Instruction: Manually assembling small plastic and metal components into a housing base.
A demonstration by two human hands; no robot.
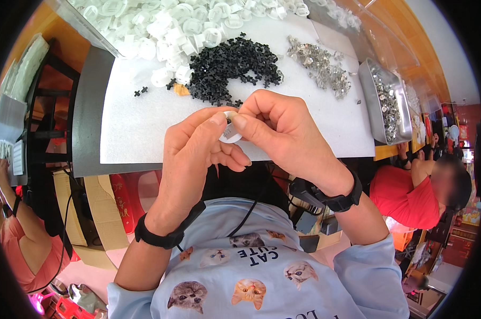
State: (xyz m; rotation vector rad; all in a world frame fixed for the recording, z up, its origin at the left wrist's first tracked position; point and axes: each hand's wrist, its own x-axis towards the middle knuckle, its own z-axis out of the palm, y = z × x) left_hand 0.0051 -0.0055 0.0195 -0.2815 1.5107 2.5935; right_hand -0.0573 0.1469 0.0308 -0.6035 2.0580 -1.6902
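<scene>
Both hands meet over the near part of the white sheet. My left hand [190, 149] is closed, pinching a small white round plastic part [230, 135] between thumb and fingers. A dark spot shows near its upper edge. My right hand [285, 133] is also closed, its thumb and forefinger pinched together at that edge; what lies between these fingertips is hidden. Just beyond the hands lies a heap of small black cross-shaped pieces [219, 66]. To its right is a loose pile of small shiny metal pieces [323, 66].
Behind is a large heap of white plastic parts [171, 29]. A metal tray [364, 87] of small metal parts stands at the right. The white sheet [139, 127] covers the grey table [91, 122]. A small tan piece [181, 90] lies beside the black heap. Other people sit on both sides.
</scene>
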